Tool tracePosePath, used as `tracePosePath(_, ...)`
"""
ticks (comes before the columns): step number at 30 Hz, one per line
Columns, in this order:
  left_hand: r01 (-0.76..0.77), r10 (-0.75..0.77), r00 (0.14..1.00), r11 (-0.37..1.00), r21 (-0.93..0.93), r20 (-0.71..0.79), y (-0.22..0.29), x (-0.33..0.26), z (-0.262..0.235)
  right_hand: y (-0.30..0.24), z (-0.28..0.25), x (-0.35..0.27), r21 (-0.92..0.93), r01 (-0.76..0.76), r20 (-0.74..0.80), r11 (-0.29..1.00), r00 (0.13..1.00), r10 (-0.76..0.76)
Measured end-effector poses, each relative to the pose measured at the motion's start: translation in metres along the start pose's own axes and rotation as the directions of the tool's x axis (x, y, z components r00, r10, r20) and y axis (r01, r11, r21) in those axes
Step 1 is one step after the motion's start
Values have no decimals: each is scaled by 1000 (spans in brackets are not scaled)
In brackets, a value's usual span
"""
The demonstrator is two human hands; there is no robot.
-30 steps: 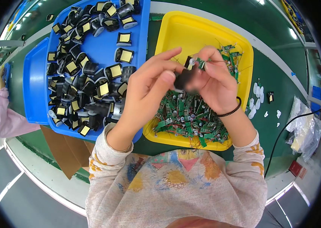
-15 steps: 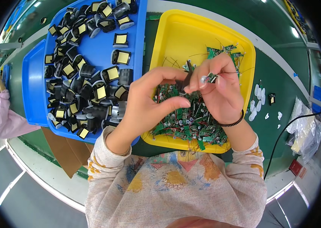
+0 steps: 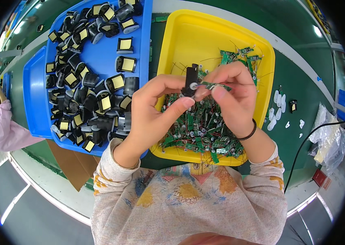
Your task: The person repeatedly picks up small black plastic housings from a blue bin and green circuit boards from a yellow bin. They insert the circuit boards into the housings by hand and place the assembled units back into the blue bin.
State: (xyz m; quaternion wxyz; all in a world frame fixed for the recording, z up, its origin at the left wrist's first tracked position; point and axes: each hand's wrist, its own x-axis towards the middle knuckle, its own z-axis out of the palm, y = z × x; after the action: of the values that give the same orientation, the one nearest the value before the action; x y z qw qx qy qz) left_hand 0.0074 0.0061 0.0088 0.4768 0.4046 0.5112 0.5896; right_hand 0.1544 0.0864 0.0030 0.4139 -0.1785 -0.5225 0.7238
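Between the thumb and fingers of my left hand (image 3: 158, 102) is a small black plastic housing (image 3: 191, 77), held upright above the yellow tray (image 3: 176, 41). My right hand (image 3: 233, 98) pinches a small green circuit board (image 3: 213, 85) with thin wires. A round whitish part (image 3: 193, 86) at the board's left end sits against the lower part of the housing; whether it is seated inside, I cannot tell. Beneath both hands, many more green boards (image 3: 197, 139) with wires lie heaped in the yellow tray.
On the left, a blue tray (image 3: 143, 49) holds many black housings (image 3: 117, 81) with cream pads. To the right lie white oval pieces (image 3: 278, 102), one black housing (image 3: 293, 106), a clear plastic bag (image 3: 325, 130) and a black cable (image 3: 303, 141). Another person's pink sleeve (image 3: 11, 126) shows far left.
My left hand has turned the black housing so its long face shows. My right hand has brought the board's round end from beside the housing to its lower part.
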Motion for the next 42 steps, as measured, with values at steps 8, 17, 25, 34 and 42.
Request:
tracePosePath(8, -143, 143, 989, 990, 0, -35, -2, 1, -4, 0, 3, -2, -538, 314, 81, 782, 943, -323)
tracePosePath(17, -32, 28, 998, 997, -65, -58, -3, -1, -5, 2, 4, -2, -494, 173, 23, 852, 982, -186)
tracePosePath(25, -3, -2, 999, 988, -153, -34, 0, -1, -3, 4, 6, -3, -523, 174, 60, 834, 984, -168)
tracePosePath(34, 13, -8, 1000, 987, -161, 29, 3, -4, -1, -1, 9, -2, -531, 156, 119, 833, 987, -109)
tracePosePath(42, -133, 144, 984, 985, -113, 102, 2, -5, -4, -5, 9, 1, -615, 263, 229, 743, 962, -150)
